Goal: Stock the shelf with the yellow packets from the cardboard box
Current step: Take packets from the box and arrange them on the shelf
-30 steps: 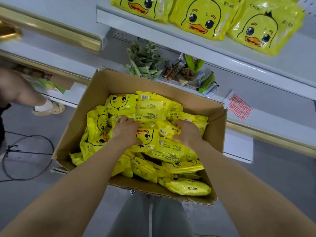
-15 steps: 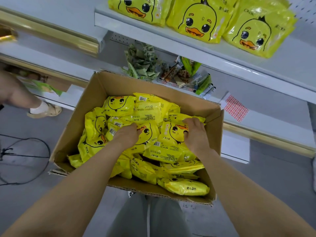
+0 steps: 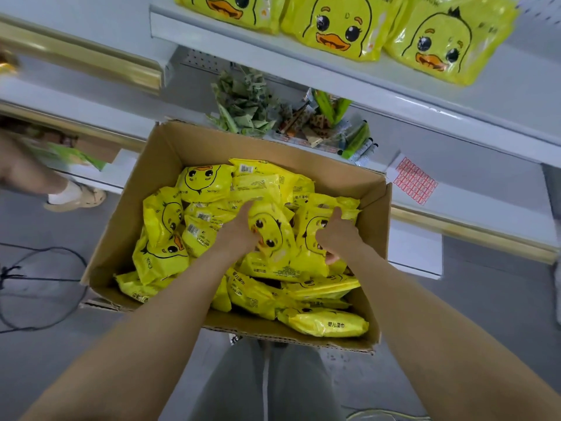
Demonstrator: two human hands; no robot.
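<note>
Hands (image 3: 239, 232) now clutching crinkly packets (image 3: 273, 238)

A shop aisle: white metal display shelves (image 3: 349, 71) hold yellow duck-print packets (image 3: 337, 25), small snack packs (image 3: 291, 117) and red price stickers (image 3: 414, 181).

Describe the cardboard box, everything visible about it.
The cardboard box is plain brown corrugated board, open at the top, its far wall by the lower shelf edge. Its near edge looks ragged. Yellow packets printed with a duck face lie loosely heaped inside, filling much of it. The left hand and right hand reach inside, each gripping a packet. What supports the box is hidden.
</note>
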